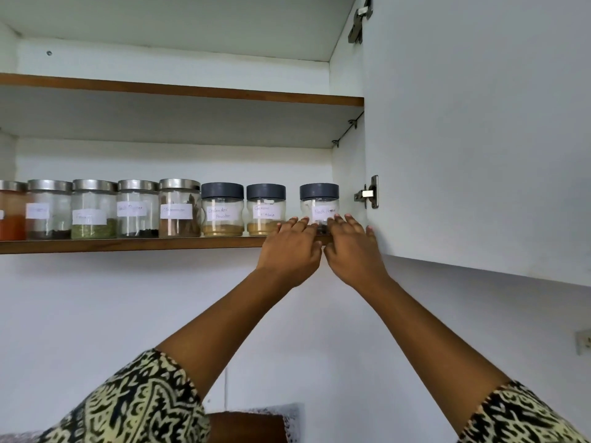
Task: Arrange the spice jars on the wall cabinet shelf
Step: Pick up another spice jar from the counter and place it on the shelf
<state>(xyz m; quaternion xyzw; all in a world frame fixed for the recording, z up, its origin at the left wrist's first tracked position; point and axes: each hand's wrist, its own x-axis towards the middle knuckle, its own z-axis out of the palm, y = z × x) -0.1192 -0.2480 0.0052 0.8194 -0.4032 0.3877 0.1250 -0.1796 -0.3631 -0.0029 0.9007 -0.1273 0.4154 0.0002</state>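
Note:
A row of labelled spice jars stands on the lower shelf [128,243] of the open wall cabinet. Several steel-lidded glass jars [94,208] fill the left part. To their right stand three grey-lidded jars: coriander powder [222,208], garam masala [265,207] and, apart at the far right, the black pepper jar [319,203]. My left hand [289,247] and my right hand [350,247] both reach up to the black pepper jar. Their fingers wrap its lower part from either side and hide its base.
The open cabinet door [479,139] hangs just right of my hands, its hinge [367,193] beside the jar. The upper shelf [179,89] shows nothing on it. A white wall lies below the cabinet, with a wall socket [583,342] at the right edge.

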